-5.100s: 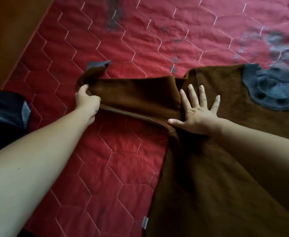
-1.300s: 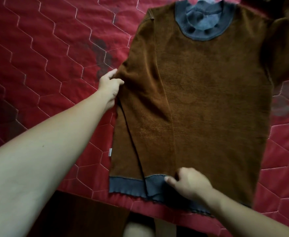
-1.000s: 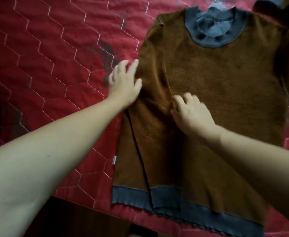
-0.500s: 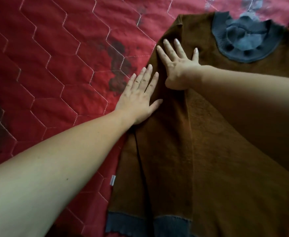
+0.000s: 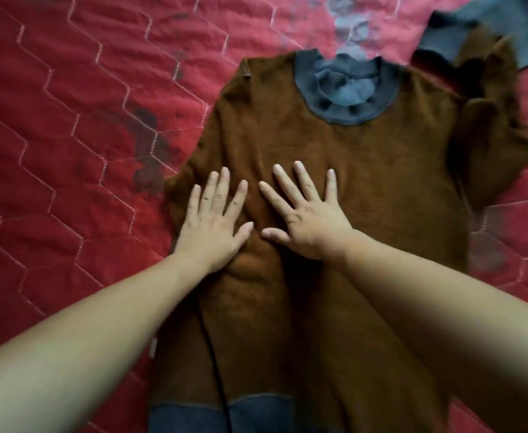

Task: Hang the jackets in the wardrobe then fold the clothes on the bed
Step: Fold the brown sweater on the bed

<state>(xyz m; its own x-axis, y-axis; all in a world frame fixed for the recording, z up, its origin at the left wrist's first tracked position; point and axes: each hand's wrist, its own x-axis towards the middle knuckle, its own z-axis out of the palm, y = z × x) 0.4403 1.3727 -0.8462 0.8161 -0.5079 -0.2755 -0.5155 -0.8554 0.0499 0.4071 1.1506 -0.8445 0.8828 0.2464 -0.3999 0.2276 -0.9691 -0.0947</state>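
Note:
A brown sweater (image 5: 381,170) with a grey collar (image 5: 344,95) and grey hem (image 5: 194,414) lies flat on the red quilted bedspread (image 5: 69,151). Its left sleeve is folded inward over the body. The right sleeve (image 5: 490,135), with a grey cuff (image 5: 506,29), lies bunched at the upper right. My left hand (image 5: 214,220) presses flat on the folded sleeve, fingers straight. My right hand (image 5: 306,217) presses flat beside it on the sweater's chest, fingers spread. Neither hand holds anything.
The bedspread has white hexagon stitching and dark blotches (image 5: 150,151) left of the sweater. A small white tag (image 5: 153,348) shows at the sweater's left side seam. Bare quilt stretches to the left and far side.
Both hands have slid from the shoulder area down toward the middle of the sweater, still flat. The view has shifted, so the collar and right sleeve show again.

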